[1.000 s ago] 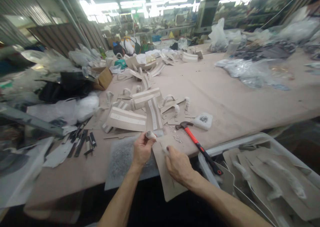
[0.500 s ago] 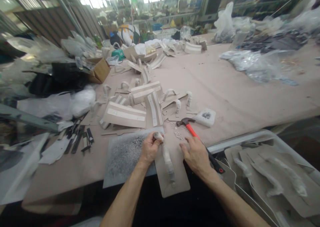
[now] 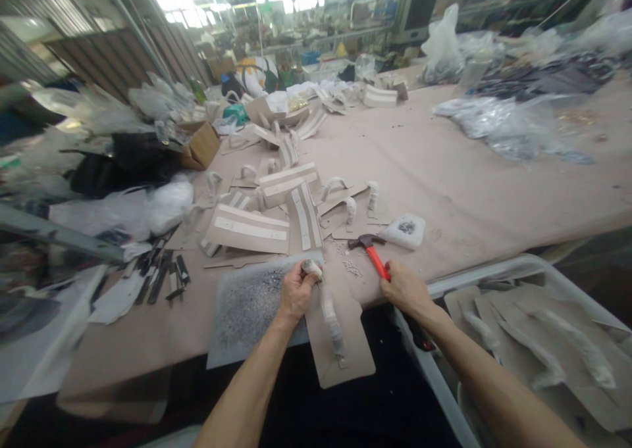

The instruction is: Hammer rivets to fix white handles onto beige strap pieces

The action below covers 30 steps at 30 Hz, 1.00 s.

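My left hand (image 3: 296, 293) is closed around a short, whitish, rounded piece (image 3: 312, 269) at the top of a beige panel (image 3: 353, 343). I cannot tell whether that piece is the end of the panel's handle (image 3: 332, 320), which is wrapped in white film. The panel lies partly over the table's front edge, beside a grey speckled board (image 3: 247, 310). On the right, my right hand (image 3: 405, 287) has its fingers closed on a claw hammer (image 3: 376, 258) with a red and black handle. The hammer's head rests on the table, near small scattered rivet-like bits (image 3: 351, 268).
Several beige panels with white strips (image 3: 251, 226) are piled beyond the board. A white plastic packet (image 3: 405, 229) sits behind the hammer. Dark-handled tools (image 3: 162, 277) lie at left. At lower right, a plastic bin (image 3: 439, 395) holds more panels with wrapped handles.
My right hand has moved right from beside the panel and closed on the hammer's handle. My left hand keeps its hold on the whitish piece.
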{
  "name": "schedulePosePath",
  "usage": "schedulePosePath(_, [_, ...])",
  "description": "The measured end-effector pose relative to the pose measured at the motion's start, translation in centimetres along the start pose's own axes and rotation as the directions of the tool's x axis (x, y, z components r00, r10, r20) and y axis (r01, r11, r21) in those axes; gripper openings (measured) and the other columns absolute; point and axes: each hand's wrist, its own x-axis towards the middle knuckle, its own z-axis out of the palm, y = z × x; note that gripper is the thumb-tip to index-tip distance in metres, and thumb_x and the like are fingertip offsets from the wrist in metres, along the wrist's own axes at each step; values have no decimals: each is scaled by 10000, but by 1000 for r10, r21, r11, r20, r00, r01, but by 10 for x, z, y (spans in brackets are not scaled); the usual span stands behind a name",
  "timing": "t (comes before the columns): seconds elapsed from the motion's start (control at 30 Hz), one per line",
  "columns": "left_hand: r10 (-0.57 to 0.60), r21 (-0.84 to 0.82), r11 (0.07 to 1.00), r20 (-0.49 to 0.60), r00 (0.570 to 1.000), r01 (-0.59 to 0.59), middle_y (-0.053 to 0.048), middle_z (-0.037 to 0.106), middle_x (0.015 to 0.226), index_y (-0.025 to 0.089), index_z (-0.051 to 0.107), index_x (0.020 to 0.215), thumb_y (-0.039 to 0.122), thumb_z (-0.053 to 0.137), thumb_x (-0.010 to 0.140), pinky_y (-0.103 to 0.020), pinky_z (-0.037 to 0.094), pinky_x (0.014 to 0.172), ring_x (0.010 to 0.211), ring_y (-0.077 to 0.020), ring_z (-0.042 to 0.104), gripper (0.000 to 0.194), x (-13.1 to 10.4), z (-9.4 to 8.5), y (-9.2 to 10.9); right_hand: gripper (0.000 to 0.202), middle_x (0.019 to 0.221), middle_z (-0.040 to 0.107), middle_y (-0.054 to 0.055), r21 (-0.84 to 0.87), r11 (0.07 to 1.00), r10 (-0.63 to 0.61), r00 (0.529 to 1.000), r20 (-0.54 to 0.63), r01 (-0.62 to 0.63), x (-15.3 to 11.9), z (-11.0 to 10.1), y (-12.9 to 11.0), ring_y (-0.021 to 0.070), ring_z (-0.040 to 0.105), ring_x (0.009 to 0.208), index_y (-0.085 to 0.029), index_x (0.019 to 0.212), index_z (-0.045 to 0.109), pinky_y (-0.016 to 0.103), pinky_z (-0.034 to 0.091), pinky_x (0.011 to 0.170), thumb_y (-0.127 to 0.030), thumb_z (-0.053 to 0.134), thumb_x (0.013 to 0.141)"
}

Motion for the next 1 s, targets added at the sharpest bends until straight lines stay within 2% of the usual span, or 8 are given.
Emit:
schedulePosePath(0.2, [51, 89, 995, -24, 998, -48, -23, 762, 915, 205, 700, 960, 312, 646, 848, -295, 523, 826, 864, -191, 701, 165, -1, 0, 0, 108, 721, 566, 23, 364, 928, 30, 990, 138, -78, 7, -9, -3, 194, 576, 743, -184, 825, 539, 273, 360, 625, -141, 581, 735])
schedulePosePath(0.3, [50, 77, 996, -28, 998, -48, -25, 760, 912, 201, 695, 966, 308, 639, 850, -298, 522, 818, 852, -190, 697, 168, 0, 0, -2, 91, 610, 486, -38, 567, 805, -5, 956, 294, -171, 7, -10, -12, 126, 515, 564, -210, 727, 459, 233, 385, 536, -169, 533, 759])
schedulePosePath(0.43, [58, 49, 997, -23, 998, -57, -26, 756, 896, 195, 695, 948, 319, 656, 839, -299, 525, 818, 845, -188, 694, 169, 1, 1, -4, 112, 584, 414, -85, 727, 606, -16, 909, 416, -322, 5, -11, -25, 80, 402, 418, -231, 756, 380, 215, 395, 444, -200, 445, 842])
schedulePosePath(0.57, [36, -12, 999, -38, 999, -36, -36, 765, 909, 192, 693, 962, 357, 665, 830, -297, 539, 803, 846, -191, 708, 212, 0, 2, -3, 92, 570, 382, -109, 799, 463, -9, 899, 438, -384, -3, -15, -34, 63, 336, 363, -234, 811, 376, 192, 345, 382, -181, 429, 864])
schedulePosePath(0.7, [27, 3, 1000, -34, 999, -27, -43, 770, 927, 189, 697, 985, 359, 677, 824, -302, 537, 826, 864, -195, 711, 235, 0, 1, -3, 82, 568, 414, -114, 840, 402, -33, 911, 411, -364, -16, -15, -40, 62, 348, 360, -243, 868, 391, 178, 306, 354, -218, 469, 877])
schedulePosePath(0.8, [48, 48, 998, -43, 998, -46, -40, 761, 911, 183, 697, 983, 339, 670, 831, -293, 530, 815, 846, -188, 701, 220, 0, 2, -6, 89, 557, 417, -113, 845, 436, -88, 920, 382, -309, -25, -16, -46, 69, 350, 358, -245, 872, 406, 185, 272, 343, -272, 490, 880])
schedulePosePath(0.87, [78, 98, 993, -50, 996, -73, -35, 751, 888, 182, 695, 974, 318, 659, 840, -282, 526, 793, 824, -182, 692, 194, 0, 4, -7, 114, 558, 415, -107, 822, 533, -150, 934, 325, -200, -32, -23, -50, 77, 355, 363, -244, 865, 414, 200, 263, 351, -337, 473, 897])
schedulePosePath(1.0, [151, 213, 967, -41, 988, -139, -20, 732, 835, 187, 691, 996, 271, 651, 833, -265, 516, 746, 761, -174, 671, 187, -4, 6, -7, 235, 572, 428, -68, 602, 756, -316, 949, -5, 255, -48, -55, -62, 102, 399, 460, -239, 799, 410, 233, 283, 450, -429, 420, 938])
